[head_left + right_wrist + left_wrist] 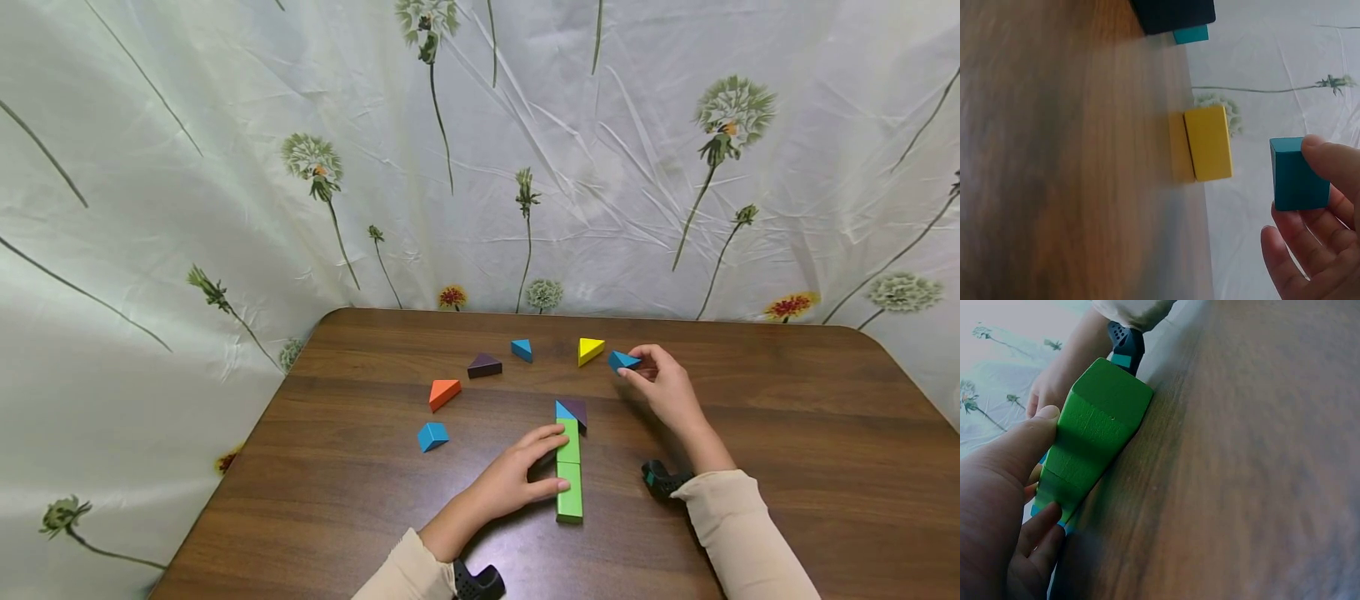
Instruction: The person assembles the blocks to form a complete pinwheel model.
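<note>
A blue triangular block point(622, 361) is pinched between the thumb and fingers of my right hand point(669, 398); in the right wrist view the same blue block point(1299, 178) is held off the table. My left hand point(506, 481) touches two green blocks lying end to end, with fingertips on the far green block point(570, 450) and the thumb at the near green block point(569, 500). Those fingers are mostly straight. Against the far end of the green pair lie a small blue triangle point(562, 409) and a dark purple triangle point(577, 410), side by side.
Around these, on the wooden table point(315, 500), lie a yellow triangle point(589, 351), a blue triangle point(522, 350), a dark purple triangle point(485, 367), an orange triangle point(443, 393) and another blue block point(432, 437). Behind the table hangs a flowered curtain point(600, 208).
</note>
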`<state>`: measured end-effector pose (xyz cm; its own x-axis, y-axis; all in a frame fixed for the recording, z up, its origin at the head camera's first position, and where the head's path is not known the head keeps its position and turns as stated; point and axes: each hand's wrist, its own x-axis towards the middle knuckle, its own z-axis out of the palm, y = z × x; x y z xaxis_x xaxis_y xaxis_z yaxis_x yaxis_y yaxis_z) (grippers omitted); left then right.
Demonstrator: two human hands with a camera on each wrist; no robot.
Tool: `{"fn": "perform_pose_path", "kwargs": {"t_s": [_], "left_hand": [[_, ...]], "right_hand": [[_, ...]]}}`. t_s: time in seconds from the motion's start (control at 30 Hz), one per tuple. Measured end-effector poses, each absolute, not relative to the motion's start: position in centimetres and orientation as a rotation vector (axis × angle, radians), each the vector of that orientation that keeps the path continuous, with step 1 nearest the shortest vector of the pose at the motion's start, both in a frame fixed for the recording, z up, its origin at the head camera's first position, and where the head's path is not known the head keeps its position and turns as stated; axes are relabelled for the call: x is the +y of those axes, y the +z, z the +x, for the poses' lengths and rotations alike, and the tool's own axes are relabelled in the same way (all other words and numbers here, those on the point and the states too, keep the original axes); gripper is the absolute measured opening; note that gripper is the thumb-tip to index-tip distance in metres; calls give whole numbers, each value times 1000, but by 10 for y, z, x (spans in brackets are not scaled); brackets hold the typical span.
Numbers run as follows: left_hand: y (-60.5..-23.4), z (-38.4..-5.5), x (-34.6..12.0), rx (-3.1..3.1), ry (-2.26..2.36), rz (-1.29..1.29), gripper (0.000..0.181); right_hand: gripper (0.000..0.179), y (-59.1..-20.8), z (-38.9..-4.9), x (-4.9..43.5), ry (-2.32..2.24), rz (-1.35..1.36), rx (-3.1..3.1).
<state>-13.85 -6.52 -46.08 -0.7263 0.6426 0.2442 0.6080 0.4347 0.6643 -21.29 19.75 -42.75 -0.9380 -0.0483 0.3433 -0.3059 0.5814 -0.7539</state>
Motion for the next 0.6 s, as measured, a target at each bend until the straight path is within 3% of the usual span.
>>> {"fn": "perform_pose_path", "kwargs": {"t_s": [0.6], "left_hand": [[-461, -139, -65, 2626, 1178, 1146, 57]], "right_hand": [[28, -433, -217, 171, 1360, 323, -2565]]}}
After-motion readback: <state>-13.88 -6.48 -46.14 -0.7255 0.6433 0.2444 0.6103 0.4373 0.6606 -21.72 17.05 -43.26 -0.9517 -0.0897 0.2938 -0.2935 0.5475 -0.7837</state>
